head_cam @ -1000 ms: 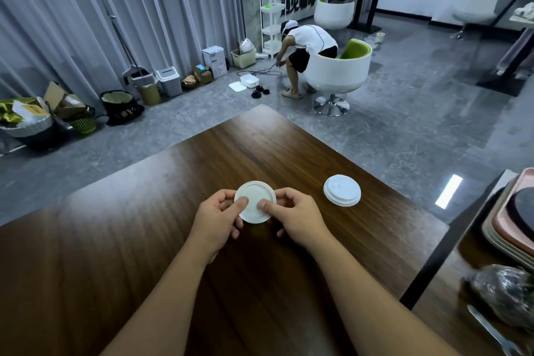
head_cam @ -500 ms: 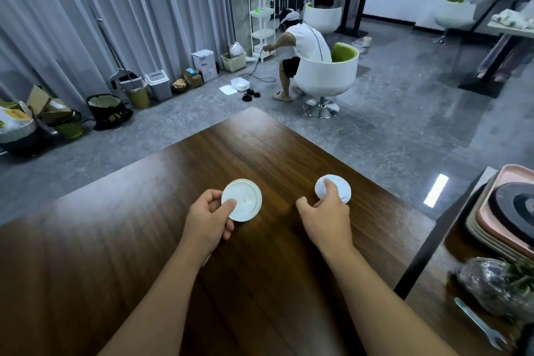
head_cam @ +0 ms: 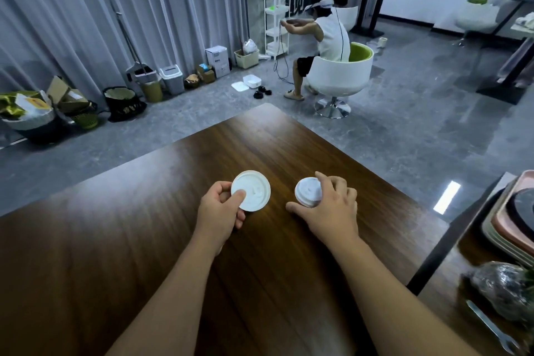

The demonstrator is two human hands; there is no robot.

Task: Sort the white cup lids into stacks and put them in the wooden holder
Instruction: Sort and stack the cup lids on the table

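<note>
On a dark wooden table (head_cam: 144, 240), the left hand (head_cam: 218, 211) pinches one white lid (head_cam: 250, 190) at its rim. Just right of that lid, the right hand (head_cam: 329, 208) curls around a lid stack (head_cam: 307, 191). Lids look light, thin, slightly flexible; rim grips seem safest.

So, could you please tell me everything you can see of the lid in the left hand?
The lid is a round, white, matte disc, plastic or moulded fibre by its look, with a raised rim and faint moulded marks near its middle. It is tilted with its face toward the camera, over the table. The left hand pinches its near-left edge, thumb on the face, fingers behind. It is apart from the stack under the right hand.
</note>
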